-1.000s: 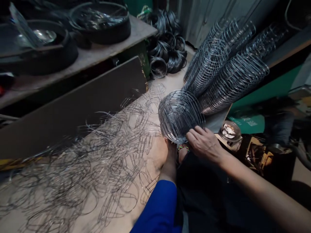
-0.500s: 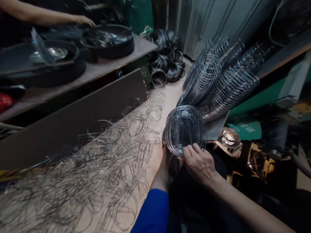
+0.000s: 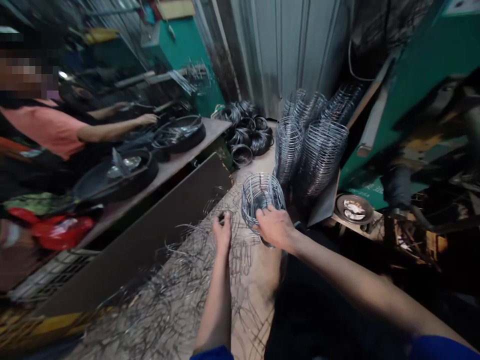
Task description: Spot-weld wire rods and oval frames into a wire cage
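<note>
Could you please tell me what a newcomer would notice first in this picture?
Probably the tall stacks of wire frames, standing right of centre before the grey metal wall. Next, the tangle of loose bent wires strewn over the floor at the lower left. In the middle, the right hand grips a shorter wire bundle, with the left hand apart from it.

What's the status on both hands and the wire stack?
Right hand gripping wire stack. Left hand apart from it, partly curled. Loose wire pieces strewn across the floor.
</note>
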Tool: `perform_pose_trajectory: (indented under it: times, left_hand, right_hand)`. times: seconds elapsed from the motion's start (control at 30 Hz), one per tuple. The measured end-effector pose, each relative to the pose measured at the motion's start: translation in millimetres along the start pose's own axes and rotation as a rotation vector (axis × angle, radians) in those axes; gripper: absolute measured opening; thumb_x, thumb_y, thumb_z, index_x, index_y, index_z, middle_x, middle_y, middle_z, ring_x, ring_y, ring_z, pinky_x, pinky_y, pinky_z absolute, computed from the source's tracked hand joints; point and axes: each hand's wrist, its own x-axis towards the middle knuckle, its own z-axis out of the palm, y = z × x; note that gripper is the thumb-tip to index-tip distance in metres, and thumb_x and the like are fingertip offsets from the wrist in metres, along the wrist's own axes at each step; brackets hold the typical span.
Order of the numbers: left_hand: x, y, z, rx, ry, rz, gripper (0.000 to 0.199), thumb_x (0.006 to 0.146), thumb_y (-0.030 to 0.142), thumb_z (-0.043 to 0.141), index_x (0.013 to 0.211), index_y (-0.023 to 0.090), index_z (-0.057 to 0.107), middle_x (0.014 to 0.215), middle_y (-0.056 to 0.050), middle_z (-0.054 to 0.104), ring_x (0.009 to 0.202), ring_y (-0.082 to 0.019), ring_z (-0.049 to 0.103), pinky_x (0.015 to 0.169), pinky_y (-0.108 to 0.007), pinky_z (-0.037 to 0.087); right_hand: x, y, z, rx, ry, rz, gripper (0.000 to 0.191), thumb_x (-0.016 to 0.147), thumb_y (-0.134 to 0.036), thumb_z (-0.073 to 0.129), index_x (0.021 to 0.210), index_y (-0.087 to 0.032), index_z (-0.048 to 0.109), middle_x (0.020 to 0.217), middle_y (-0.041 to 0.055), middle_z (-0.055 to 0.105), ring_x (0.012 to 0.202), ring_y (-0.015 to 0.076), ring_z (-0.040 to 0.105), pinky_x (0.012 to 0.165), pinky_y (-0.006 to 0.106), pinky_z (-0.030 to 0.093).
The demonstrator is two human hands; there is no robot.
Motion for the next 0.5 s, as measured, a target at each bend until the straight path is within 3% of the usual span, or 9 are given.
perform_pose_trajectory:
  times: [0.1,0.2,0.27,0.33,0.4,0.5]
  left_hand:
    - [-16.5,76.8,-9.1,0.064,0.019,0.402,0.038,0.092,0.044,0.058,0.125,0.025,0.056,0.124,-0.006,0.062,0.116,-0.021,0.059,0.100,-0.032,0.047]
    - [-43.9,129.7,13.4,0.305,-0.070,0.747,0.046,0.089,0.050,0.060,0.124,0.020,0.058,0.120,-0.011,0.062,0.113,-0.027,0.059,0.102,-0.039,0.045]
    - [-57.8,146.3,34.6,0.556,-0.156,0.768,0.056,0.087,0.058,0.059,0.127,0.019,0.059,0.126,-0.016,0.060,0.119,-0.032,0.056,0.103,-0.044,0.043]
    - [-65.0,151.4,51.1,0.815,-0.228,0.693,0.065,0.087,0.067,0.052,0.130,0.019,0.058,0.132,-0.018,0.058,0.123,-0.036,0.053,0.103,-0.049,0.041]
    - [-68.0,151.8,58.7,0.970,-0.272,0.623,0.070,0.087,0.073,0.043,0.131,0.020,0.058,0.133,-0.018,0.059,0.123,-0.038,0.054,0.103,-0.053,0.039]
    - [-73.5,155.8,57.9,1.019,-0.281,0.603,0.070,0.087,0.074,0.041,0.128,0.021,0.061,0.133,-0.017,0.061,0.122,-0.038,0.054,0.106,-0.061,0.032]
  right_hand:
    - [-8.0,-7.9,3.1,0.017,0.047,0.018,0.020,0.095,-0.033,0.059,0.104,-0.016,0.056,0.102,0.0117,0.066,0.103,0.0281,0.055,0.075,0.036,0.051]
    - [-23.9,-9.9,0.6,0.012,0.107,0.022,0.024,0.097,-0.018,0.048,0.120,-0.014,0.055,0.127,0.0157,0.059,0.122,0.0291,0.049,0.093,0.044,0.048]
    - [-47.0,-6.3,-6.1,0.013,0.140,-0.012,0.038,0.096,-0.014,0.047,0.134,-0.014,0.049,0.144,0.0173,0.048,0.134,0.0302,0.039,0.104,0.049,0.040]
    - [-84.1,4.0,-14.8,0.045,0.130,-0.059,0.048,0.092,-0.018,0.057,0.139,-0.016,0.046,0.152,0.0174,0.039,0.138,0.0320,0.034,0.107,0.051,0.038]
    - [-134.8,25.0,-22.4,0.106,0.086,-0.063,0.052,0.086,-0.024,0.067,0.135,-0.018,0.051,0.152,0.0167,0.038,0.136,0.0336,0.037,0.104,0.050,0.042]
    - [-229.2,80.2,-24.7,0.184,0.086,0.068,0.049,0.089,-0.026,0.058,0.137,-0.021,0.050,0.143,0.0165,0.047,0.127,0.0309,0.048,0.096,0.047,0.049]
